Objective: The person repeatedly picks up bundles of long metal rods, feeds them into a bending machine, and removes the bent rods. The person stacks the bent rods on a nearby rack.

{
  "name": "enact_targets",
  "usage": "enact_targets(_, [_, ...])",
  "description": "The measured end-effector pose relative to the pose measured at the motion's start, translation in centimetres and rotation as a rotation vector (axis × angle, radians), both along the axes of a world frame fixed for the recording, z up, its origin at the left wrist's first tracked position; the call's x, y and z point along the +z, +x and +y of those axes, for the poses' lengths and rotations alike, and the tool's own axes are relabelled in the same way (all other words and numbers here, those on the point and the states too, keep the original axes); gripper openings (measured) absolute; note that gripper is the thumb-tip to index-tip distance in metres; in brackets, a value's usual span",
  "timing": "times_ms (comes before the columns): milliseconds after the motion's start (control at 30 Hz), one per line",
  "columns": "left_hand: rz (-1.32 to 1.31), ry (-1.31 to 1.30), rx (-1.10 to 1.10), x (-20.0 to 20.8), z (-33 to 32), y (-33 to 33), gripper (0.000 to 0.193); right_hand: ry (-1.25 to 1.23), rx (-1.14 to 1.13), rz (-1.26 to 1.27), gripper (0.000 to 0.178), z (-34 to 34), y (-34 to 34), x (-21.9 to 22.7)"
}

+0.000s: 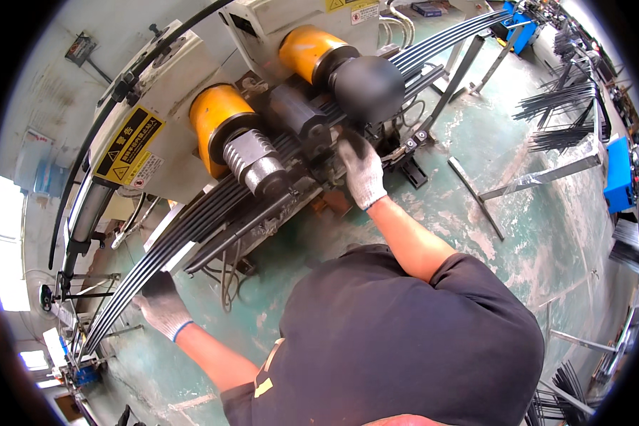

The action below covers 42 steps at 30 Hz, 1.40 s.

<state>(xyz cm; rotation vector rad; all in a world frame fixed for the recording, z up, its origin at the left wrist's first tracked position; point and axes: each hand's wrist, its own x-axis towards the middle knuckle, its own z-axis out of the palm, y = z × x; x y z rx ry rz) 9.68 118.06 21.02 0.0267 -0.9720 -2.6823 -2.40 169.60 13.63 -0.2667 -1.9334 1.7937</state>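
My left hand [165, 307], in a white knit glove with dark, soiled fingers, is at the near edge of a row of thin dark metal bars [131, 287]. Its thumb stands apart from its outstretched fingers. My right hand [362, 170], gloved alike, reaches in at the front of a machine beside a dark block-shaped part [298, 113]. Its fingers bend toward the machine bed, and their tips are hidden; what they hold cannot be made out. The bars run through the machine under two yellow cylinders [220, 121], the nearer carrying a ridged metal roller [252, 160].
A long rod [241, 234] lies along the machine's front edge, with cables hanging below. Metal stands [539, 177] at the right bear bundles of dark bars [561, 106]. A blue box [618, 174] is at the far right. Warning labels [130, 145] mark the pale housing.
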Motion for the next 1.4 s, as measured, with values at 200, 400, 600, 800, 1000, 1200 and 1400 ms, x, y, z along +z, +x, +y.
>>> enact_targets(200, [-0.186,-0.372,0.634,12.7,4.5,-4.3,0.077,-0.514,0.062,-0.049,0.048,0.2,-3.7,2.9])
enact_targets(400, [-0.137,-0.633,0.556,20.3,2.8,-7.5,0.050,-0.720,0.096,-0.023,0.037,-0.7,-8.5,2.5])
enact_targets(600, [-0.101,-0.905,0.624,25.1,13.4,-10.3,0.035,-0.726,0.222,0.005,0.032,0.6,-8.9,2.9])
enact_targets(800, [0.027,-1.125,0.615,28.4,19.6,-12.4,0.030,-0.796,0.246,-0.003,0.048,0.7,-8.0,4.6])
enact_targets(1000, [0.167,-1.587,0.696,29.9,25.4,-15.7,0.034,-0.745,0.222,0.055,0.031,0.7,-8.6,3.8])
enact_targets(1200, [0.208,-1.598,0.550,31.2,28.8,-15.3,0.020,-0.558,0.202,0.103,0.038,0.6,-7.9,4.3])
enact_targets(1400, [0.230,-1.519,0.491,30.9,29.1,-15.6,0.020,-0.432,0.018,0.188,0.049,0.3,-9.2,2.3])
